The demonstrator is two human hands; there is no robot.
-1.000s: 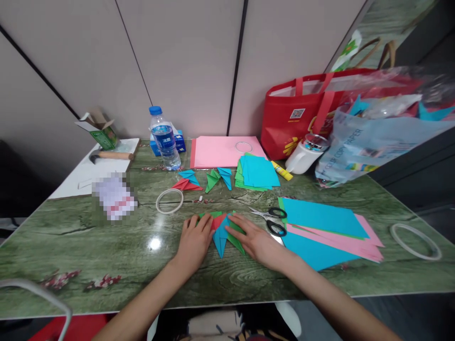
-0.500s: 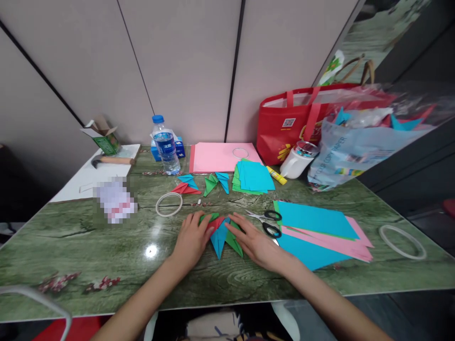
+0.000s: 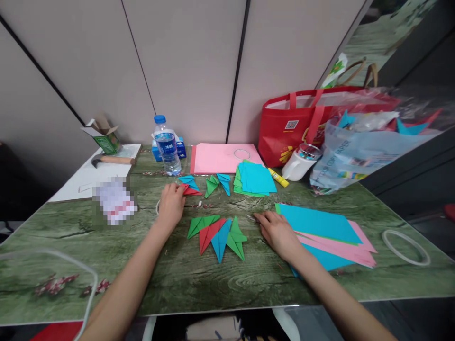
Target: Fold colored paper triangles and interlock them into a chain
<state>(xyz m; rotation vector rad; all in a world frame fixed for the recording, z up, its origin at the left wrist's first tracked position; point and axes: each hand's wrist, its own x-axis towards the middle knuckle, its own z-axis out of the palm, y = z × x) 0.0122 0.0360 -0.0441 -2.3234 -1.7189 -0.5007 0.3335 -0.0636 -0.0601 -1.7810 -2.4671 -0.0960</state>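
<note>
My left hand (image 3: 171, 203) reaches to the left side of the table, its fingers closed on the left end of a red folded paper piece (image 3: 192, 191). My right hand (image 3: 279, 232) lies palm down with fingers extended over the scissors (image 3: 250, 217); only the blade tips show, and the handles are hidden. Between my hands, a fan of joined folded paper rests on the table: a green piece (image 3: 202, 224), a red piece (image 3: 210, 234), a blue piece (image 3: 221, 240) and another green piece (image 3: 236, 239).
Beyond are loose blue (image 3: 187, 181) and green folded pieces (image 3: 212, 185), cut paper squares (image 3: 258, 177), a glue stick (image 3: 278, 177) and a water bottle (image 3: 168, 149). Paper sheets (image 3: 320, 221) lie at right. A white mug (image 3: 299, 164) stands before a red bag (image 3: 277, 128).
Both hands have left the folded paper fan, which is now uncovered. My left hand moved forward and left to the red piece; my right moved right, over the scissors.
</note>
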